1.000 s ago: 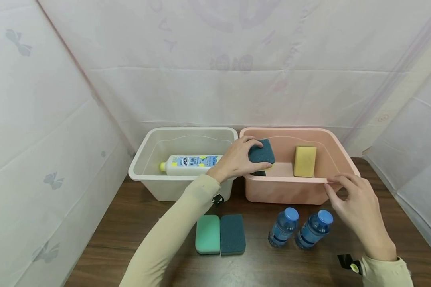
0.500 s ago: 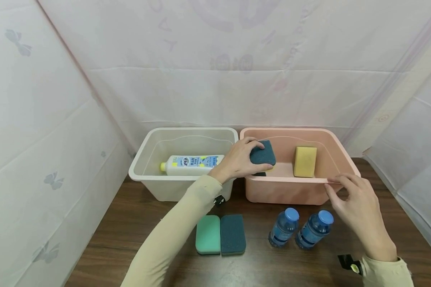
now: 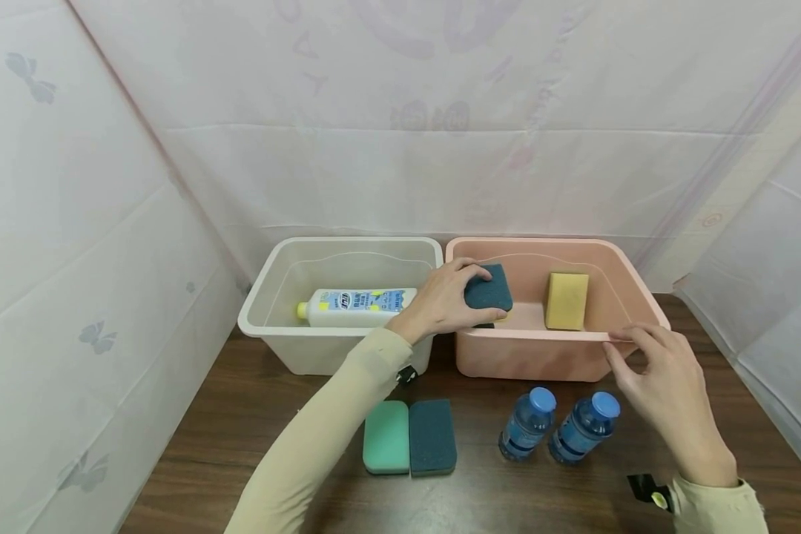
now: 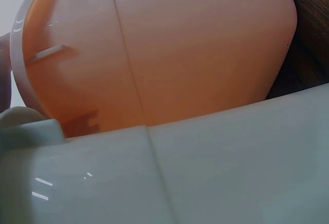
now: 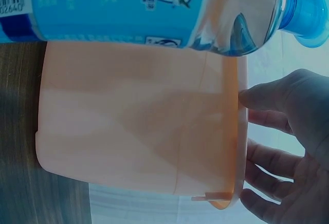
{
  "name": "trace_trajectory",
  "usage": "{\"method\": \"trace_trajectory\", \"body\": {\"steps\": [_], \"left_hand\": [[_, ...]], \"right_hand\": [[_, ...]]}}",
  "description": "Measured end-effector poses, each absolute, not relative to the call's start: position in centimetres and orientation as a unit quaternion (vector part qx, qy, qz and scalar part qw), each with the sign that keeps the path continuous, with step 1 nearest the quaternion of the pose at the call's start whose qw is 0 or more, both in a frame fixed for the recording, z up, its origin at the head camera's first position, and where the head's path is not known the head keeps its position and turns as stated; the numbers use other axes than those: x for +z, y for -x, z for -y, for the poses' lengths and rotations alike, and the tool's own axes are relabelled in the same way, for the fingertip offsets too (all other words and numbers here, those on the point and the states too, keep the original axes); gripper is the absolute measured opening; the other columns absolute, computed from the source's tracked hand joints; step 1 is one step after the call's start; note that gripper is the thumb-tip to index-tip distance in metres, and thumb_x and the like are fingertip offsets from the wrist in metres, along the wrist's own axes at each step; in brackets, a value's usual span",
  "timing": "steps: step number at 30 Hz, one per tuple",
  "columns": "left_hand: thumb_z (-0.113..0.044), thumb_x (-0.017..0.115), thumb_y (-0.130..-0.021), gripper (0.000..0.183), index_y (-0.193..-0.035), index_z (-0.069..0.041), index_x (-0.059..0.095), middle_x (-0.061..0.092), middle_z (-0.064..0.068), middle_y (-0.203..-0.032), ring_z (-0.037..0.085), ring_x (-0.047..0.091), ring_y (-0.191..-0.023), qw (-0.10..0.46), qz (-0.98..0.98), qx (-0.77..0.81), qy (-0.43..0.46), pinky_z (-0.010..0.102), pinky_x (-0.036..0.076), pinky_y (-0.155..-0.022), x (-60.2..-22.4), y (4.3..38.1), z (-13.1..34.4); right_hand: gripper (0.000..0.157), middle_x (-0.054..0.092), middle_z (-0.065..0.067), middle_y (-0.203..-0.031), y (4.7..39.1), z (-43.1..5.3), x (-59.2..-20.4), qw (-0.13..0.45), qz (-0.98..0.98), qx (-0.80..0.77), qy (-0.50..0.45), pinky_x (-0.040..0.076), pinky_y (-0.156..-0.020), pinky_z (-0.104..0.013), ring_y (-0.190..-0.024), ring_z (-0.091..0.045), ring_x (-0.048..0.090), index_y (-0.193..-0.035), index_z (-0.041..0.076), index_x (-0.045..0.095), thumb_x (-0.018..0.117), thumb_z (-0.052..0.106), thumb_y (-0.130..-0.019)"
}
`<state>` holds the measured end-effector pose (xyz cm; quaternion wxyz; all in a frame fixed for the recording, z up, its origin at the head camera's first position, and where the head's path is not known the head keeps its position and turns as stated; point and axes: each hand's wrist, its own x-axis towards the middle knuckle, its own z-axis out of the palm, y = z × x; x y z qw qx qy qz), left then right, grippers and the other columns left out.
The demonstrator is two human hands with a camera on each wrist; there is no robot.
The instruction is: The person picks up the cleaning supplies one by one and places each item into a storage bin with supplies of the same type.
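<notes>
Dark sponge (image 3: pixel 489 288): left hand (image 3: pixel 443 300) pinches it, forearm (image 3: pixel 340 415) angled across white bin (image 3: pixel 307 347); right hand (image 3: pixel 670 393) pinches rim of pink bin (image 3: pixel 527 357); two bottles (image 3: pixel 526 426) stand in front.

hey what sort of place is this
Most likely a makeshift tabletop booth: printed white sheeting surrounds the back and sides of a wood-grain table, where an off-white plastic bin and a pink plastic bin stand side by side.
</notes>
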<state>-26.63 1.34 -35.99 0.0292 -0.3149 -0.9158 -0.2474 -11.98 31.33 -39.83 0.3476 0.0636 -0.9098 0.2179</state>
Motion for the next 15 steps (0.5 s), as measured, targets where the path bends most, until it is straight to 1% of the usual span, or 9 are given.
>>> {"method": "trace_trajectory", "body": {"steps": [7,15], "left_hand": [[-0.063,0.076,-0.088,0.067,-0.143,-0.027,0.065,0.050,0.004,-0.160,0.028,0.059,-0.132,0.035,0.920,-0.233,0.314,0.047,0.050,-0.105,-35.92,26.58,-1.61],[-0.063,0.077,-0.089,0.067,-0.143,-0.026,0.065,0.049,0.004,-0.161,0.027,0.056,-0.136,0.034,0.920,-0.227,0.317,0.049,0.047,-0.112,-35.91,26.42,-1.91]], "right_hand": [[0.020,0.073,-0.024,-0.105,11.91,-31.32,-39.87,0.343,0.911,0.220,-0.062,0.042,-0.082,-0.069,-0.105,-0.051,0.058,-0.102,0.000,0.077,0.084,0.003,-0.083],[0.020,0.073,-0.025,-0.105,11.81,-31.36,-39.87,0.344,0.910,0.221,-0.063,0.043,-0.084,-0.069,-0.105,-0.051,0.059,-0.101,0.000,0.077,0.084,0.003,-0.083]]}}
